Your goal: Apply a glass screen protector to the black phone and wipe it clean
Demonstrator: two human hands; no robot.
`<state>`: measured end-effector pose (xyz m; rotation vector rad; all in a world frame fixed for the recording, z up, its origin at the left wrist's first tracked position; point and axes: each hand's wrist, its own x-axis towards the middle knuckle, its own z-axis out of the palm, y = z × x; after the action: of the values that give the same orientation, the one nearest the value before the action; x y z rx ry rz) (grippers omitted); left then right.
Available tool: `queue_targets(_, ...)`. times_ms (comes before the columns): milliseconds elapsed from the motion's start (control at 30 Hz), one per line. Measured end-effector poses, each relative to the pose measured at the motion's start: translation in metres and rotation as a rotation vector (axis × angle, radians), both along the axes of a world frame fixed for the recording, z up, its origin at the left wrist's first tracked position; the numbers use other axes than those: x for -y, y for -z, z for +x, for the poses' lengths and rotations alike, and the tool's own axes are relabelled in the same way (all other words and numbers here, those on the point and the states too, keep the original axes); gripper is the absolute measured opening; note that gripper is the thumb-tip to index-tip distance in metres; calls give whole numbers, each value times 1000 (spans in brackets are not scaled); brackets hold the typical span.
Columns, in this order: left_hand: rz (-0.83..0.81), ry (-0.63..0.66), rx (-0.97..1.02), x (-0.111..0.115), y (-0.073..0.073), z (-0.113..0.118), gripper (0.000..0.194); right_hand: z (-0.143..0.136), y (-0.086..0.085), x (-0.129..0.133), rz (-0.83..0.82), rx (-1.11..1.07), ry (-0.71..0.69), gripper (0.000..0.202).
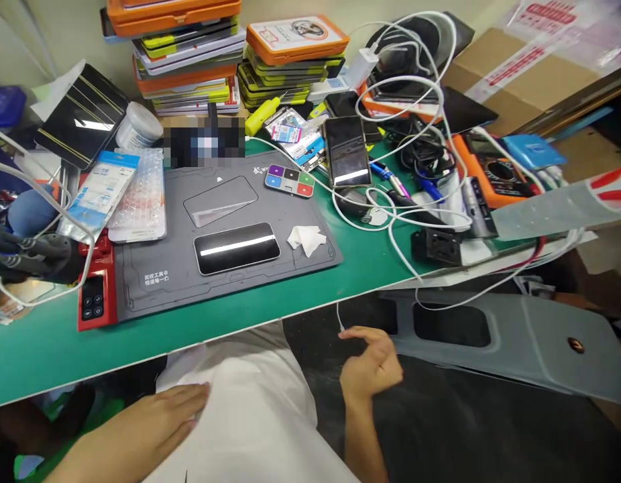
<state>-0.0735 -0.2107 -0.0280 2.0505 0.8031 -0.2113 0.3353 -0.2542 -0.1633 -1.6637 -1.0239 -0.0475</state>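
Note:
A phone with a dark screen and pale frame (pixel 237 248) lies face up on the grey work mat (pixel 174 295). To its right is a crumpled white wipe (pixel 307 239). Below the table edge, my right hand (pixel 371 365) is closed, its fingers curled. The tip of its bent index finger meets the end of a thin white cable (pixel 339 315) hanging at the edge; the grip itself is partly hidden. My left hand (pixel 164 419) rests on the white shirt over my lap, fingers stretched out and together, with nothing visible in it.
A red device (pixel 96 295) stands at the mat's left edge. Behind the mat are stacked orange and yellow boxes (pixel 295 40). Another phone (pixel 347 151), looping white cables (pixel 391 208) and an orange multimeter (pixel 496 168) crowd the right side. A grey chair (pixel 516 335) stands below.

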Motion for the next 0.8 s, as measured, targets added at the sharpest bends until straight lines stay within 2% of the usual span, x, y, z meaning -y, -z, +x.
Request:
queue_targets(33,-27,13,22,-6,-18,1,49,-1,-11,-1,64,51,15,60)
queue_targets(67,3,20,50,-14,-34,3,48,-3,-23,-5,103,95,8,59)
queue_targets(133,240,-40,79,-41,-54,12,45,-9,-46,-25,119,166,-49,37)
queue_targets(167,419,-72,84,-57,-58,17,44,-12,-56,-39,117,197,-86,28)
queue_targets(233,737,-110,46,-92,-56,28,51,-17,-74,-71,93,244,-173,21)
queue_targets(300,918,-107,16,-127,-49,36,60,-19,-85,-101,74,277,-233,24)
queue_targets(400,938,-108,2,-166,-39,41,71,-20,-89,-134,0,339,-277,33)
queue_targets(467,890,-111,-27,-181,-35,40,73,-20,-86,-146,-53,352,-279,37)
queue_targets(633,890,-73,2,-194,-28,36,71,-25,-78,-149,-89,375,-239,33)
queue_targets(800,828,-89,100,-199,-21,39,65,-28,-78,-148,-89,386,-213,23)
